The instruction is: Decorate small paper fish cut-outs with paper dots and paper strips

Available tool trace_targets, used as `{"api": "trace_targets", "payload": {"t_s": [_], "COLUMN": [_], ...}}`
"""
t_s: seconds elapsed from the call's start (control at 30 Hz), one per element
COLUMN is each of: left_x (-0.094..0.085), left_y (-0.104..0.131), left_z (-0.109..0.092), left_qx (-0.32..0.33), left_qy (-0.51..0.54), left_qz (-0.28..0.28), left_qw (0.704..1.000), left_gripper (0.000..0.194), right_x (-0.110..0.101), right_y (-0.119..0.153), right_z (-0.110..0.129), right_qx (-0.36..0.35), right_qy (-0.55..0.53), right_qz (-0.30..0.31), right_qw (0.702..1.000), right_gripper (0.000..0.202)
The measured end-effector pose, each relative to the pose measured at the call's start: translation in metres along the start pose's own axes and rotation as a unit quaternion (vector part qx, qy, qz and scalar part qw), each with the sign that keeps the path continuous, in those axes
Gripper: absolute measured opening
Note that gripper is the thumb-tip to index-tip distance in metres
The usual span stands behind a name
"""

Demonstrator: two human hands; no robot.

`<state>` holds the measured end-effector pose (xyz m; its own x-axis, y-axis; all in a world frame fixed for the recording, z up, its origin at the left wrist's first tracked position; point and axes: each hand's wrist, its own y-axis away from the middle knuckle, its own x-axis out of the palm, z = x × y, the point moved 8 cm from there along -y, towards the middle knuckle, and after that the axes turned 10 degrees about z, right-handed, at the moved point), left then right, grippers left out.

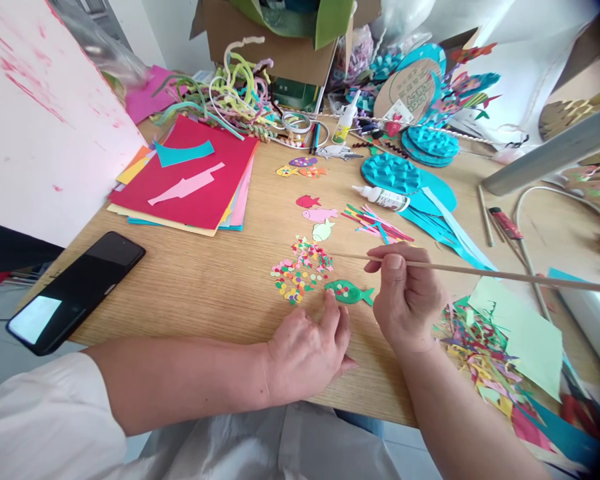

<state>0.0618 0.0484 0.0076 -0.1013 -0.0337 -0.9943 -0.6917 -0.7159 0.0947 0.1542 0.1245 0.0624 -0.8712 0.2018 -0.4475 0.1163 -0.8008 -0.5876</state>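
My right hand point(410, 297) pinches a thin wooden stick point(460, 269), whose narrow end reaches left over the loose paper dots. My left hand point(313, 350) rests on the table, its index fingertip touching the head of a green paper fish point(347, 292); its other fingers are partly bent. Several coloured dots sit on the fish's body. Just left of it lies a scatter of small paper dots point(295, 280) in pink, red, green and yellow. Beyond are a pale green fish point(323, 230), a pink fish point(320, 215) and a red fish point(307, 201).
Coloured paper sheets point(190, 200) and a phone point(77, 290) lie on the left. A glue bottle point(383, 198) lies beside paper strips point(375, 223). Paper scraps point(480, 353) are at right, near a grey metal pole point(550, 153). Pipe cleaners point(235, 87) are heaped at the back.
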Motion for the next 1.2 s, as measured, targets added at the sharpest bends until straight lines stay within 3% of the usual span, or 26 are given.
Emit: {"api": "trace_targets", "payload": {"t_s": [0.13,0.47,0.67,0.9,1.1,1.2], "left_x": [0.0,0.002,0.001,0.002,0.006,0.005], "left_y": [0.001,0.0,-0.001,0.0,-0.001,-0.002], "left_z": [0.001,0.002,0.003,0.002,0.002,0.002], "left_qx": [0.0,-0.012,-0.013,-0.012,-0.008,-0.007], "left_qy": [-0.002,0.016,0.036,0.03,0.011,0.014], "left_qz": [-0.001,-0.008,-0.011,-0.005,0.021,0.017], "left_qw": [1.0,1.0,0.999,0.999,1.0,1.0], "left_gripper": [0.066,0.07,0.064,0.065,0.069,0.068], "right_x": [0.0,0.026,0.039,0.037,0.011,0.016], "right_y": [0.0,0.003,0.002,-0.004,-0.014,-0.014], "right_z": [-0.003,-0.003,-0.004,-0.002,-0.008,-0.007], "right_qx": [0.01,0.009,0.001,-0.005,0.037,0.04], "right_qy": [-0.015,-0.019,-0.019,0.014,0.027,0.012], "right_qz": [0.005,0.127,0.156,0.144,0.049,0.061], "right_qw": [1.0,0.992,0.987,0.989,0.998,0.997], "right_gripper": [0.013,0.01,0.009,0.01,0.018,0.018]}}
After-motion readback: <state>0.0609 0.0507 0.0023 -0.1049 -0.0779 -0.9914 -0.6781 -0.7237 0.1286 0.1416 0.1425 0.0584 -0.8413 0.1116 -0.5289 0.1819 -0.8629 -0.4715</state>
